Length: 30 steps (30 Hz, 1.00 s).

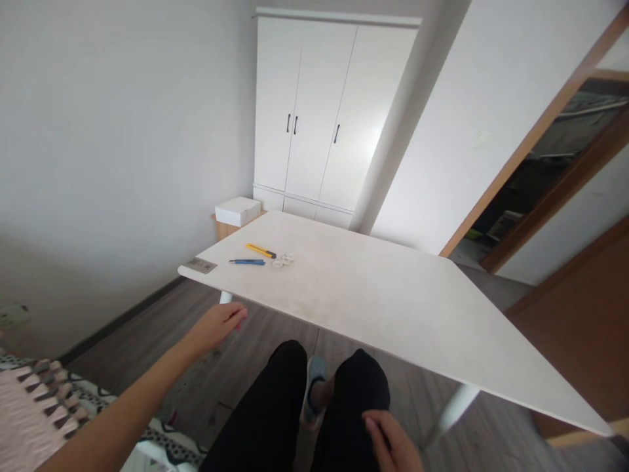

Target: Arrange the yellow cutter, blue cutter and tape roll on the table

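My left hand (225,322) hovers just off the table's near edge, its fingers loosely curled together with nothing visible in them. Low in the frame, my right hand (393,444) is beside my right knee, fingers folded in and nothing seen in it; the frame's bottom edge cuts it off. On the white table (373,288) lie a yellow utility knife (260,250) with a black end and a blue pen-like tool (248,262) with a thin tip. Right of them sit a few small white rings or a coiled piece (282,261), too small to make out. Neither hand touches these.
A grey printed label (200,265) is stuck on the table's left corner. Behind stand a white box (238,211) on a wooden stand and a white wardrobe (319,105). Patterned bedding (44,406) is at lower left. A wooden-framed doorway (540,157) opens at right.
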### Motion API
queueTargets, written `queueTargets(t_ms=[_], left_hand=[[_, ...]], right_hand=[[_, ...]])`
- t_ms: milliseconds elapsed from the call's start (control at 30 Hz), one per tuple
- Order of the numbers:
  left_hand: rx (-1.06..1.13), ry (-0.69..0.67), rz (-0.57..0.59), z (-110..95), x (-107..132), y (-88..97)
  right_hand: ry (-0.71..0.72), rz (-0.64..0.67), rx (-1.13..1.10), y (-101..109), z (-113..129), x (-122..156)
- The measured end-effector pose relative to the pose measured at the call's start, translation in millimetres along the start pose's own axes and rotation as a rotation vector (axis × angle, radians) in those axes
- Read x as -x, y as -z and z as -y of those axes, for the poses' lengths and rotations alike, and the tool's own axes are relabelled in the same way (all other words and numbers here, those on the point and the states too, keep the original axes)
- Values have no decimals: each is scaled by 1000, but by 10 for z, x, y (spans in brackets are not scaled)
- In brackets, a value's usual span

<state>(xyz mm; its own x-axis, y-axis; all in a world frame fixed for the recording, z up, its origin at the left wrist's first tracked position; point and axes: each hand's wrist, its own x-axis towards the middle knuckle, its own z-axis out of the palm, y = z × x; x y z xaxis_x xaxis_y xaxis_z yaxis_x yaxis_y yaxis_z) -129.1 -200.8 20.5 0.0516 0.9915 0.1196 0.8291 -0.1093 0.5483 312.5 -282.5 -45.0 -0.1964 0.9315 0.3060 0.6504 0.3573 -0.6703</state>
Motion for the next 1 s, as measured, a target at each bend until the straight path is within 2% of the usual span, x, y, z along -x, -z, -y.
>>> queueTargets(t_ms=[67, 167, 267, 333, 467, 633, 800, 1000], left_hand=[[-60, -85, -36, -299, -159, -26], [-137, -178, -27, -608, -429, -136], [-207, -255, 13, -780, -649, -242], [-245, -284, 25, -845, -732, -284], [-274, -287, 42, -878, -762, -304], [-280, -288, 75, -766, -762, -245], [-285, -347, 78, -695, -923, -237], [-184, -557, 41, -830, -1411, -494]], right_hand=[[-40, -44, 8, 295, 2, -89], [-75, -124, 31, 695, -8, -369], [-57, -169, 66, 985, -55, -799], [-37, -198, 85, 1091, -147, -1103], [-57, -207, 136, 1115, -477, -1541], [-181, -250, 175, 1036, -800, -1660], [-181, -266, 261, 993, -833, -1617], [-170, -250, 369, 956, -801, -1593]])
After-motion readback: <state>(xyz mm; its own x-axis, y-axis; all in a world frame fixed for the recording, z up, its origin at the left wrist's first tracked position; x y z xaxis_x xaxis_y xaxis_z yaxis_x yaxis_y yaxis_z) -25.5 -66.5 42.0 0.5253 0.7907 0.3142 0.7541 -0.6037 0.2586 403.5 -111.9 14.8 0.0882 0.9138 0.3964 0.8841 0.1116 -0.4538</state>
